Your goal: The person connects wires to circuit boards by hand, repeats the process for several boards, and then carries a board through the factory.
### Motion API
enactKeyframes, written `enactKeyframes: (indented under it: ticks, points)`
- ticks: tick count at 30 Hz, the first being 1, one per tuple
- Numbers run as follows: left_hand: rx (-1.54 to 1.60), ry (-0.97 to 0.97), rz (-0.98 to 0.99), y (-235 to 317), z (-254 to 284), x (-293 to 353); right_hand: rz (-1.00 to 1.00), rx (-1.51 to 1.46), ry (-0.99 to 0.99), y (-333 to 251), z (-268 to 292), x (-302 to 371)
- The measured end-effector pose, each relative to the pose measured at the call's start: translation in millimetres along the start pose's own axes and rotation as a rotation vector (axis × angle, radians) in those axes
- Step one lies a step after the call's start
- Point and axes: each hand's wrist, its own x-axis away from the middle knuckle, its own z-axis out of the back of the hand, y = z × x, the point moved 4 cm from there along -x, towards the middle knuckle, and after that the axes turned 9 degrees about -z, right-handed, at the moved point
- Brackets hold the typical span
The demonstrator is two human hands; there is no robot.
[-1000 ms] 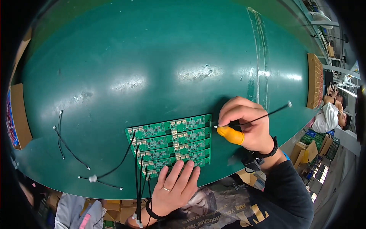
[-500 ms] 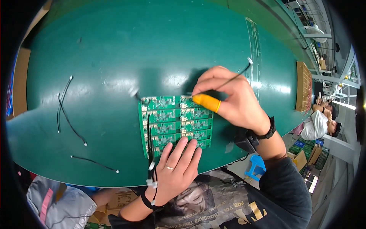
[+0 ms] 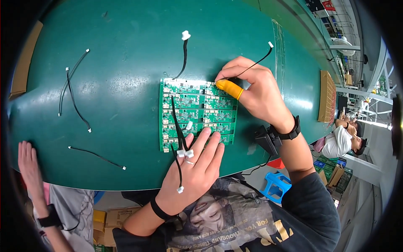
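A green panel of several small circuit boards (image 3: 183, 102) lies on the table in front of me. My left hand (image 3: 195, 168) rests flat on its near edge, fingers outstretched. Over the panel's right end my right hand (image 3: 256, 90), with a yellow finger cot (image 3: 229, 89) on the thumb, pinches a black cable (image 3: 253, 65) at the far row. Its free white connector (image 3: 270, 44) points up and away; the pinched end is hidden. Another black cable (image 3: 184, 56) extends from the panel's far left edge. Several black cables (image 3: 178, 130) drape from the left side toward my left hand.
Loose black cables (image 3: 74, 101) lie on the green table (image 3: 126, 84) to the left. A co-worker's hand (image 3: 29, 164) rests at the left table edge. A cardboard box (image 3: 26, 59) stands far left, and a brown tray (image 3: 325, 96) sits right. A blue stool (image 3: 275, 187) is below.
The whole view has shifted, so table items appear higher. My right hand still pinches the cable at the far row. The co-worker's hand has come into view on the left table edge.
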Motion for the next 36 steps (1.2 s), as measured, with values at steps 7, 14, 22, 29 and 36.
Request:
enactKeyframes:
  ticks: [7,14,22,29,36]
  points:
    - [0.022,0.025,-0.004,0,2,-3,-0.168,-0.261,-0.094,6,11,7]
    - [0.257,0.182,0.07,6,30,8,-0.19,-0.653,-0.628,-11,1,70]
    - [1.055,0.392,0.596,5,30,8,0.159,-0.554,-1.215,-17,-26,124]
    - [0.809,0.361,0.51,11,42,17,0.256,-0.578,-1.232,-13,-22,124]
    - [0.858,0.557,0.565,14,52,30,0.088,-0.504,-0.836,-2,-2,116]
